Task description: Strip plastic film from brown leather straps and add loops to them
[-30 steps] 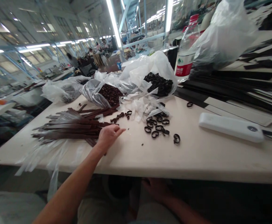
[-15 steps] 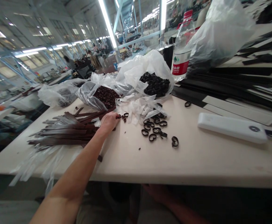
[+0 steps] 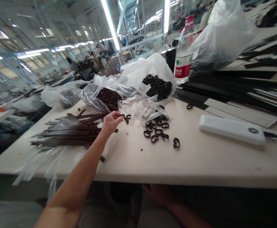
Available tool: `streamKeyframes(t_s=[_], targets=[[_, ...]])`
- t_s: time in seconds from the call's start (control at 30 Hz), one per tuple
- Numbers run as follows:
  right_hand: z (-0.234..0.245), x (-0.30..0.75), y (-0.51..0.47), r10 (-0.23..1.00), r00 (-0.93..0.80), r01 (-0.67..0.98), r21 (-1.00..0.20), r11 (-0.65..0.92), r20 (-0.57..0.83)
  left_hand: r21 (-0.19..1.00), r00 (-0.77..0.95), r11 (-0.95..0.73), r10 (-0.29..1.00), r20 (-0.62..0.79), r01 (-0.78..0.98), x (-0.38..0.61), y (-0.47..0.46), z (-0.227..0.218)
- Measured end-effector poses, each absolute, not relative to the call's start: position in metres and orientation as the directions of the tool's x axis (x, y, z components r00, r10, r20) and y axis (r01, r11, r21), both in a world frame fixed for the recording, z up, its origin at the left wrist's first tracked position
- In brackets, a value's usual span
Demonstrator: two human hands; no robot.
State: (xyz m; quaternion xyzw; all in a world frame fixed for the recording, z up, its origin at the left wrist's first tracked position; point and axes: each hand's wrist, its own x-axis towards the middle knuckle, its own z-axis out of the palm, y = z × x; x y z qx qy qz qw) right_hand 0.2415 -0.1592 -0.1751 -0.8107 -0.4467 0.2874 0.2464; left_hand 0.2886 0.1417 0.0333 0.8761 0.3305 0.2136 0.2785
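Observation:
My left hand (image 3: 112, 122) is over the table, thumb and fingertips closed in a pinch. Whatever they grip is too small to make out. Right at the fingertips lie a few small dark pieces (image 3: 127, 121) and a black loop (image 3: 128, 117). Under the wrist side of that hand spreads a bundle of dark brown strips (image 3: 67, 133). Below the table edge, in shadow, rests my right hand (image 3: 158, 193) near my lap; its fingers are too dark to read. Several curled black loops (image 3: 158, 131) are scattered right of the left hand.
Behind stand an open bag of brown pieces (image 3: 108, 98), a bag of black loops (image 3: 157, 86) and white scraps (image 3: 138, 109). A red-capped bottle (image 3: 182, 68) is farther right, with black strips (image 3: 214, 90) and a long white device (image 3: 232, 129) with a cord.
My left hand has lifted slightly, its fingertips drawing up from the small dark pieces. The camera view has shifted a little. My right hand stays below the table edge.

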Motion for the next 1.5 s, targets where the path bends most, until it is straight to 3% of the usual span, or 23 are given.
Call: streamKeyframes(t_s=[0.07,0.13,0.23,0.4,0.63,0.87,1.17,1.37,1.5], targets=[[-0.163,0.242,-0.161,0.880,0.365,0.580,-0.666,-0.470,-0.303,0.886,0.677,-0.358,0.733,0.071,0.296,0.263,0.128,0.037],[-0.149,0.241,-0.164,0.910,0.279,0.594,-0.690,-0.414,-0.306,0.992,0.671,0.000,0.737,-0.084,0.125,0.231,0.112,0.038],[-0.126,0.233,-0.175,0.964,0.131,0.555,-0.789,-0.265,-0.233,0.949,0.656,0.314,0.708,-0.261,0.039,0.181,0.083,0.034],[-0.068,0.224,-0.190,0.998,0.048,0.329,-0.943,-0.042,-0.028,0.866,0.623,0.500,0.678,-0.391,0.000,0.114,0.037,0.024],[0.013,0.230,-0.165,0.924,0.322,0.332,-0.939,0.094,0.206,0.886,0.601,0.446,0.746,-0.288,-0.129,0.071,-0.002,0.006],[0.023,0.212,-0.139,0.870,0.298,0.466,-0.856,0.225,0.392,0.932,0.585,0.341,0.783,-0.210,-0.123,0.068,-0.027,0.012],[0.011,0.208,-0.138,0.898,0.206,0.534,-0.814,0.230,0.390,0.976,0.684,0.214,0.707,-0.179,0.035,0.061,-0.028,0.014],[0.008,0.211,-0.142,0.968,0.149,0.491,-0.864,0.107,0.204,0.976,0.699,0.201,0.687,-0.198,0.079,0.058,-0.028,0.014],[0.003,0.211,-0.145,0.990,0.051,0.670,-0.740,0.061,0.128,0.977,0.623,0.159,0.752,-0.214,0.144,0.050,-0.023,0.013]])
